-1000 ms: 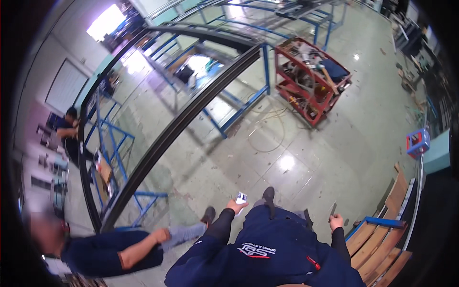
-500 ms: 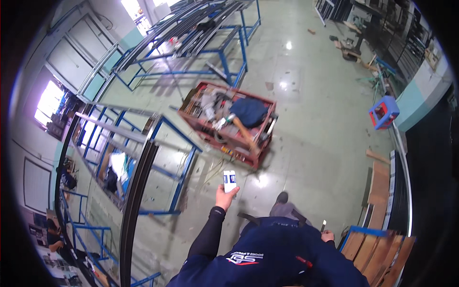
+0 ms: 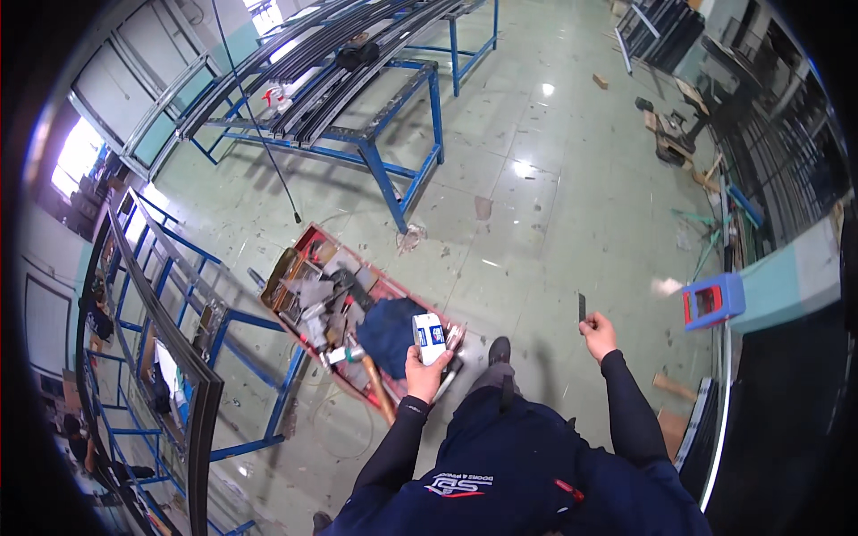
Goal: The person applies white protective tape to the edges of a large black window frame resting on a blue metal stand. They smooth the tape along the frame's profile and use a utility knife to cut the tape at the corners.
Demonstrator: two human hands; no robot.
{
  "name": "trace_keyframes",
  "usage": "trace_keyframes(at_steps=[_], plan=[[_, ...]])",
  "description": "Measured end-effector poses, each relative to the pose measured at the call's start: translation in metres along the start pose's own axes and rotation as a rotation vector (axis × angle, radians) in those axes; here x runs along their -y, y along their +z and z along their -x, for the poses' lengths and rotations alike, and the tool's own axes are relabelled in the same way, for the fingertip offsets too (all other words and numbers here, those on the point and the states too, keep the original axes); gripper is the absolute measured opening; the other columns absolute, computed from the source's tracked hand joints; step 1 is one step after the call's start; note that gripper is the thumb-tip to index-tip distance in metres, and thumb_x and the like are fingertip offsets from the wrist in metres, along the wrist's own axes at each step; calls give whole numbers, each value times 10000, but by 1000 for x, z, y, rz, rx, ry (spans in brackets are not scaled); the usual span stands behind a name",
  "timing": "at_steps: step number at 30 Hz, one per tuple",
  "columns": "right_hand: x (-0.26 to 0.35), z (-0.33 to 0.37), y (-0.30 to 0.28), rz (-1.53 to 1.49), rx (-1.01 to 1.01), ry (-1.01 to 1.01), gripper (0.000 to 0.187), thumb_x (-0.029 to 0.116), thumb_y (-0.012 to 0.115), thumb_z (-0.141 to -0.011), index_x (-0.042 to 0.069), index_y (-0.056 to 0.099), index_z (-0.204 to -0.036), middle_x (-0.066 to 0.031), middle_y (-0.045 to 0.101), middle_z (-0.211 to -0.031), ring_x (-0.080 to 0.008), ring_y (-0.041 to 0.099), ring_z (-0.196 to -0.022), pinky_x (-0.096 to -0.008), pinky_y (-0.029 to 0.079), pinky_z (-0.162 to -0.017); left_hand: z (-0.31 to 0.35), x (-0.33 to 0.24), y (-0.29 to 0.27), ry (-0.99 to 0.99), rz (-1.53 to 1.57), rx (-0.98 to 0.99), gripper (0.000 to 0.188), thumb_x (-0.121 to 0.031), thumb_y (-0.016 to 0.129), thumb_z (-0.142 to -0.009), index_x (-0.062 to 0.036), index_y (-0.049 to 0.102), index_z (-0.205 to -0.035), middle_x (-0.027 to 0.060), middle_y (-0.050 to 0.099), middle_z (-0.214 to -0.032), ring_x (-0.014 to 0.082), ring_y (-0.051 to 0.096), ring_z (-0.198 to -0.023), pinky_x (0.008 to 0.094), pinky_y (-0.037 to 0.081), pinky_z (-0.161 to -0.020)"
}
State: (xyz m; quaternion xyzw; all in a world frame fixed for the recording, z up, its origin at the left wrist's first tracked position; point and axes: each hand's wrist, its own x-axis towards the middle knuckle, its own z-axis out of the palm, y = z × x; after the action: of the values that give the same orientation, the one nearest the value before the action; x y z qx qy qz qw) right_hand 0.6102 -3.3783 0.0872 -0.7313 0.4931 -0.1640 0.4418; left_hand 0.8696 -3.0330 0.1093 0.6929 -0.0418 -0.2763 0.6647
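My left hand is closed around a small white box with blue patches, held up in front of my body over the near end of a red tool cart. Off to the right, my right hand pinches a short, dark, flat strip that points away from me; its exact kind is too small to tell. Inside the cart lie a dark blue cloth, a wooden-handled tool and a jumble of other tools. The box hides part of the cloth and cart edge.
Long dark profiles lie on blue metal trestles ahead. A tall dark frame leans at left, where another person sits far off. A hanging cable ends near the cart. A blue-and-red stool is at right.
The cart and trestles now appear nearer and farther left. My right hand has come up and forward from beside my body with its strip. The left still holds the box.
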Motion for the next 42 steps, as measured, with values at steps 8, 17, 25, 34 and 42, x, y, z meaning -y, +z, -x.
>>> trace_keyframes(at_steps=[8,17,25,34,42], plan=[[-166,-150,-106,71,-42,478,140,55,645,-843,17,646,-978,-89,632,-741,-194,607,-613,-350,460,-490,-184,-104,127,75,-100,-118,486,-158,898,-790,19,561,-1092,97,714,-964,141,675,-846,305,554,-763],[-171,-423,-90,11,89,785,274,130,616,-874,-35,694,-1079,-159,716,-834,-252,681,-666,-406,534,-582,-440,-192,209,128,-132,-462,456,-136,888,-805,9,552,-1076,74,695,-936,124,641,-766,289,535,-669],[237,-906,87,116,359,-167,311,244,722,-874,-27,724,-1026,-155,751,-908,-230,706,-840,-367,553,-791,-636,-249,185,268,-390,-826,485,-190,875,-804,24,579,-1123,150,723,-1021,221,699,-896,356,550,-819],[563,-1053,402,-28,547,-539,227,220,732,-882,17,750,-981,-130,765,-889,-235,737,-865,-349,563,-803,-807,-269,145,-316,-940,-1204,608,-338,871,-765,-52,591,-1222,148,649,-1239,382,560,-1230,601,466,-976],[570,-1133,505,389,622,-527,259,278,758,-827,22,735,-861,-188,732,-832,-359,714,-822,-434,550,-782,-838,-269,154,-553,-992,-1143,802,-396,881,-734,-67,524,-1373,115,515,-1475,330,333,-1490,736,178,-1167]])
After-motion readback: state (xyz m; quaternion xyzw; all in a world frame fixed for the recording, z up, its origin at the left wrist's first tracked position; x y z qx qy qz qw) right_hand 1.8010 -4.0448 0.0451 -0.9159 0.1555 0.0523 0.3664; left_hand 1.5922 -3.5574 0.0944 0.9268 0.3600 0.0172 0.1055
